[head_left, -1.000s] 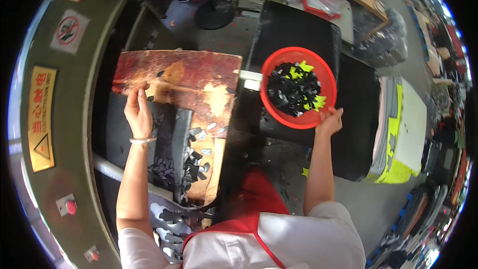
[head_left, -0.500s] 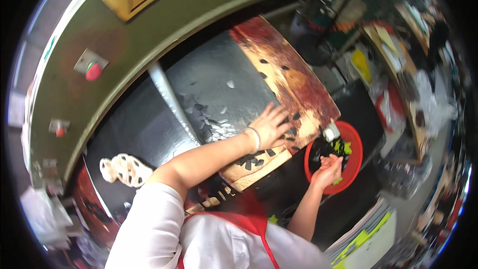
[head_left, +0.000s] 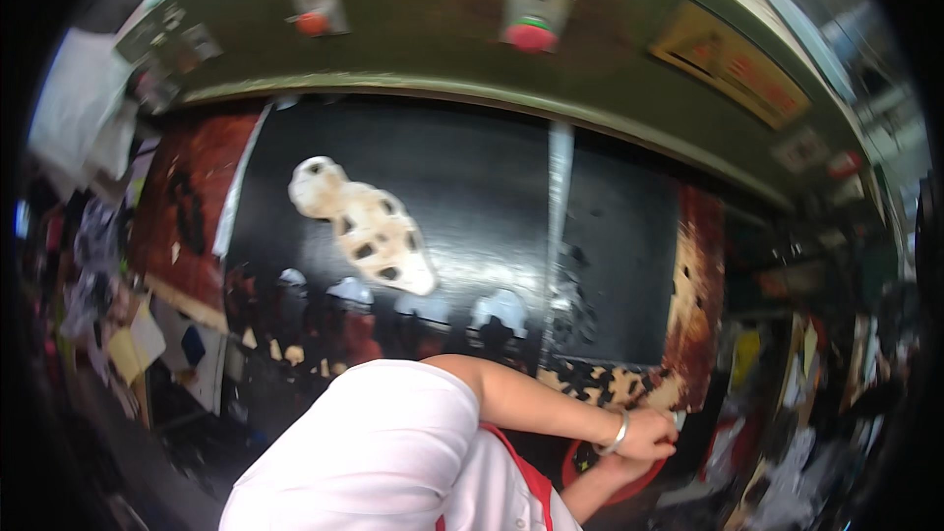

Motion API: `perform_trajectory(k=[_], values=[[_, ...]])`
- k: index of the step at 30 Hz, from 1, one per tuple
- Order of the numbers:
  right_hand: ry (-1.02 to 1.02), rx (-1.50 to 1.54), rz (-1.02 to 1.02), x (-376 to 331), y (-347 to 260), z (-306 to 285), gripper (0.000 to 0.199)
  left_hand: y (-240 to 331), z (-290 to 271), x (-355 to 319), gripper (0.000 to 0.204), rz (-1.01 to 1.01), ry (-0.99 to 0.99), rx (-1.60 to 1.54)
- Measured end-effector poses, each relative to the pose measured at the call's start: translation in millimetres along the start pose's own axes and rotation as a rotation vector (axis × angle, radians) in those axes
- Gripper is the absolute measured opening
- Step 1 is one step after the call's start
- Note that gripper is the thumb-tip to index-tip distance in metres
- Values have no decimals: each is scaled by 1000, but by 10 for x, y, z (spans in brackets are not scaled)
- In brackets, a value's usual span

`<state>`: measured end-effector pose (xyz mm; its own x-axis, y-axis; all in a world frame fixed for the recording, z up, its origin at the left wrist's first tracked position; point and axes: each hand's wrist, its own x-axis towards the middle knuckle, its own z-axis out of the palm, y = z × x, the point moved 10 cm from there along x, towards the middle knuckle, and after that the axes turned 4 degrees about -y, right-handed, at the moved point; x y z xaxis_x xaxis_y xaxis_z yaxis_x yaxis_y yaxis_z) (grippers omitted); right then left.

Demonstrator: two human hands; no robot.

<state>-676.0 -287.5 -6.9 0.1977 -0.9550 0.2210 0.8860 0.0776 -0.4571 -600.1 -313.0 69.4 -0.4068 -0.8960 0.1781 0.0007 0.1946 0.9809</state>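
Over the red bowl (head_left: 644, 488), at the lower right, my left hand (head_left: 649, 434) has its fingers curled closed; whatever they may hold is hidden. A light bangle circles that wrist. My right hand (head_left: 618, 470) is just below it, close against the left one, and its fingers are mostly covered. Only parts of the bowl show around my hands and forearms, with dark and yellow-green bits at its left side. Beyond them, a flat cream piece (head_left: 379, 236) with dark patches, narrow-waisted and pointed at one end, lies on the black sheet (head_left: 472, 197).
A green machine beam (head_left: 423, 49) with a red button (head_left: 532, 34) and a yellow warning plate (head_left: 730, 61) spans the far side. Dark scraps lie along the worn board (head_left: 695, 305) at right. Pale pieces and plastic bags lie around the sides.
The view has swung left, bringing the cream piece toward the middle. My left hand has gone from spread over scraps on the board to closed beside my right hand at the bowl.
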Motion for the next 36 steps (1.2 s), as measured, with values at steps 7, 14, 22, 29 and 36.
perform_trajectory(k=[7,14,22,29,36], values=[[622,-2759,351,-226,-1322,40,35,974,-2185,-1346,20,341,356,266],[-238,-1605,123,636,1497,1613,57,896,-4115,-4647,21,-454,1042,1006],[-1462,-1743,200,251,4051,3036,104,564,-4372,-5912,47,-584,938,1231],[-1150,-1511,498,184,4042,3007,96,481,-4439,-5937,50,-676,947,1352],[-428,-833,763,-273,4528,3319,83,390,-4812,-5866,47,-648,974,1244]])
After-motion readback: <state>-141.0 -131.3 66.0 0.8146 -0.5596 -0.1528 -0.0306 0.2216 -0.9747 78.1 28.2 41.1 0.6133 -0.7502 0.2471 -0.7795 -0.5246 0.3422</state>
